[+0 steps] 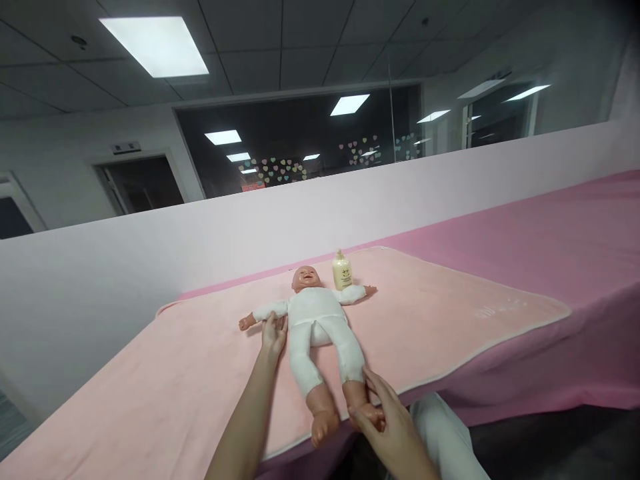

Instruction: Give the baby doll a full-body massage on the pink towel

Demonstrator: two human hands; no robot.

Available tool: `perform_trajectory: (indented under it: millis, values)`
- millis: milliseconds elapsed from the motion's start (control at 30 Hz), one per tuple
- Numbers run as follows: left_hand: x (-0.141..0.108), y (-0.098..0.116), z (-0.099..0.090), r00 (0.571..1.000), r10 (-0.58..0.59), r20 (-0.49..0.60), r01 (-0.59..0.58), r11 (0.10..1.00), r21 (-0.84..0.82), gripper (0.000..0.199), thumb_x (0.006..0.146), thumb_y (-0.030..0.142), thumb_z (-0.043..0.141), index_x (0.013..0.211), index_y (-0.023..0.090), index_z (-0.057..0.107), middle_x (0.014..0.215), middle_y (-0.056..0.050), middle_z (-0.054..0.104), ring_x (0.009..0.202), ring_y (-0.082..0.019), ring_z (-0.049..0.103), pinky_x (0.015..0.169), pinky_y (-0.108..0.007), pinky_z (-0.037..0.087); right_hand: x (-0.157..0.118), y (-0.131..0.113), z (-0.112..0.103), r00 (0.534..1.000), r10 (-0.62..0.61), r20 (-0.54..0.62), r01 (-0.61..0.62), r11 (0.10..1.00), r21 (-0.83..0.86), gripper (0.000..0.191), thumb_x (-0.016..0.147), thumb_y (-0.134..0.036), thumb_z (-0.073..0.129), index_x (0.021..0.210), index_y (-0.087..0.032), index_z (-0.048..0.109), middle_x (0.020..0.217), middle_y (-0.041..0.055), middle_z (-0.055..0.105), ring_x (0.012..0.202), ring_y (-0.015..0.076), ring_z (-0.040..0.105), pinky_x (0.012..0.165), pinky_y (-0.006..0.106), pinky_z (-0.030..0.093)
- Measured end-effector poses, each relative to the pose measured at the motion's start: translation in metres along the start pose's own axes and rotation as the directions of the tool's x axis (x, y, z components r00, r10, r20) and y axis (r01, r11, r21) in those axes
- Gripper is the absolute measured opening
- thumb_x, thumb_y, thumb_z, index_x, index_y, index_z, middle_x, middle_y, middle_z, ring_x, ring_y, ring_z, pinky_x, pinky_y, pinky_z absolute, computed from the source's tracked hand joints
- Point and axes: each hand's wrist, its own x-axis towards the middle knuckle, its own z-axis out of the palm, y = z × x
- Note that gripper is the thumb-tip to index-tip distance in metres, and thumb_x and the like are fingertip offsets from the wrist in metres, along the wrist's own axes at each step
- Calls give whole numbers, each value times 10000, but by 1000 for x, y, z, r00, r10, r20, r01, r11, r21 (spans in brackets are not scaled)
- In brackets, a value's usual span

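Note:
A baby doll (pixel 315 308) with a white cloth body lies on its back on a peach towel (pixel 210 360), head away from me and arms spread. My left hand (pixel 275 335) is at the doll's arm on the left side, fingers curled against the white sleeve; part of the grip is hidden. My right hand (pixel 393 423) holds the doll's lower leg and foot on the right side, thumb and fingers on either side of it. Both feet reach the towel's near edge. Beside the doll's head stands a pale yellow pump bottle (pixel 343 272), upright.
Under the towel, a pink cover (pixel 525 247) spreads over the table and hangs down at the front. A low white wall (pixel 280 223) with glass above runs along the back. My leg (pixel 445 433) is below the table's front edge.

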Motion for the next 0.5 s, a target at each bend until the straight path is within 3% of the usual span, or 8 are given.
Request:
perform_trajectory:
  millis: [333,400,500]
  values:
    - [-3,16,3,995,-80,-52,83,996,46,128,864,264,523,968,191,516,847,-37,619,744,-119,629,691,-259,548,1,0,5,991,-124,-58,113,979,-171,511,733,-366,604,1199,-181,511,1100,106,619,936,217,632,775,306,540]
    - [2,21,0,998,-33,-54,38,994,101,153,870,298,512,995,211,516,873,-33,614,743,-113,619,675,-248,534,3,6,5,987,-148,-63,134,973,-189,509,725,-362,607,1189,-170,524,1094,112,627,904,213,646,750,293,549]
    - [6,22,-1,989,147,-4,-139,946,293,246,868,331,504,1105,265,498,969,-31,608,758,-107,607,654,-226,502,5,14,5,980,-192,-49,176,957,-231,507,716,-347,605,1188,-172,541,1109,110,634,912,220,651,756,291,552]
